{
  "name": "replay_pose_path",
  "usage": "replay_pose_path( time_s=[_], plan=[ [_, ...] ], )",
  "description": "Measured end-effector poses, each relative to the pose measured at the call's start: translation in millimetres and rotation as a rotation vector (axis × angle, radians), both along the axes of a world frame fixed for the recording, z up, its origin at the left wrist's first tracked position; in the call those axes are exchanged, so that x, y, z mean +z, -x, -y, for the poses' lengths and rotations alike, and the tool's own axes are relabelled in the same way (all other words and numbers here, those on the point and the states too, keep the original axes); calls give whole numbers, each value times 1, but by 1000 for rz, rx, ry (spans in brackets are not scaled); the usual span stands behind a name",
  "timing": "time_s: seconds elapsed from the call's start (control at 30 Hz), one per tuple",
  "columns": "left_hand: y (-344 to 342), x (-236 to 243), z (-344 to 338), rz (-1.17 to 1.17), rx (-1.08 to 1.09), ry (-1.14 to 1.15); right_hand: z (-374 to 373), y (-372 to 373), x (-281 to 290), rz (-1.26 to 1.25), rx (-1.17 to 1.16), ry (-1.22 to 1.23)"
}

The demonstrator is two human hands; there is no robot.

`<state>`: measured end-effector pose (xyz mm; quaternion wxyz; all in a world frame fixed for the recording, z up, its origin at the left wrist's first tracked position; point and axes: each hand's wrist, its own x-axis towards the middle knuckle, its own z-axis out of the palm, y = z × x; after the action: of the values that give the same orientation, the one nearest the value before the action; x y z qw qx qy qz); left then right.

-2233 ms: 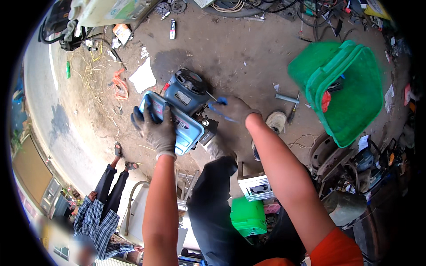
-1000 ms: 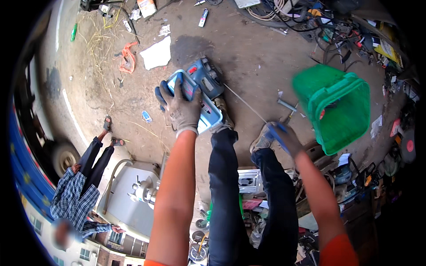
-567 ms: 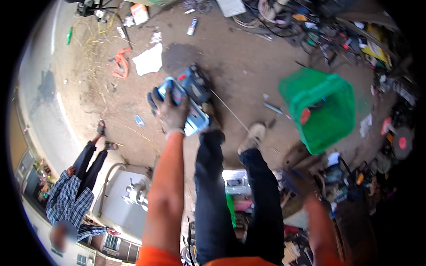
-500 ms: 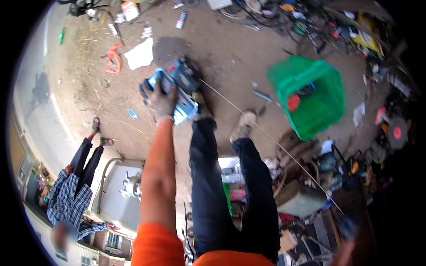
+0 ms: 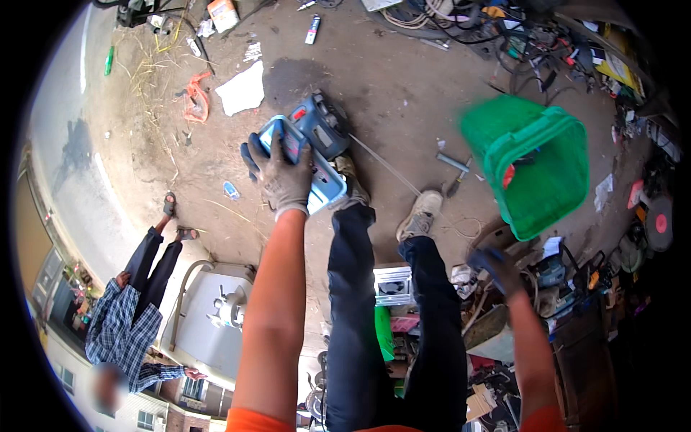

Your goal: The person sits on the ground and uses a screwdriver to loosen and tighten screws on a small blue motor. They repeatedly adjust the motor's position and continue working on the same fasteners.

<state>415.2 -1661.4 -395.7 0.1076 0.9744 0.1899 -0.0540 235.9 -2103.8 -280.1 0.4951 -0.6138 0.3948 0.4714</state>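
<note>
My left hand (image 5: 284, 173), in a grey glove with dark blue fingertips, grips the light blue casing (image 5: 327, 186) of a small pull-start machine on the ground. Its fingers reach over the casing's left side. The machine's dark blue-grey body (image 5: 322, 128), with a red part, lies just beyond. From it a thin pale pull cord (image 5: 385, 165) runs right past my shoes, sagging into faint loops on the dirt. Lower right, my gloved right hand (image 5: 498, 271) is closed near the cord's far end; the part inside its fingers is hidden.
A green bin (image 5: 504, 183) lies tipped at right, a red thing inside. A metal tube (image 5: 453, 163) lies nearby. Tangled scrap (image 5: 529, 54) lines the far right; a white sheet (image 5: 241, 88) and orange plastic (image 5: 195, 99) lie at far left. A person (image 5: 129, 324) stands at left.
My right hand has come back from the lower right toward the machine. The pull cord, taut before, now sags. My left hand stays on the casing.
</note>
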Motion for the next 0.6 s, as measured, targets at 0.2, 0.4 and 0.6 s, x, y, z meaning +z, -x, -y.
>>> replay_pose_path(
  time_s=[0.2, 0.4, 0.6],
  plan=[
    [-8, 2, 11, 62, -59, 55, -231, -131, -275, 373, 45, -185],
    [4, 1, -6, 37, -87, 7, -132, -48, -82, 348, 174, -112],
    [-17, -19, -29, 62, -13, -35, 174, 172, 340, -366, 30, 440]
  ],
)
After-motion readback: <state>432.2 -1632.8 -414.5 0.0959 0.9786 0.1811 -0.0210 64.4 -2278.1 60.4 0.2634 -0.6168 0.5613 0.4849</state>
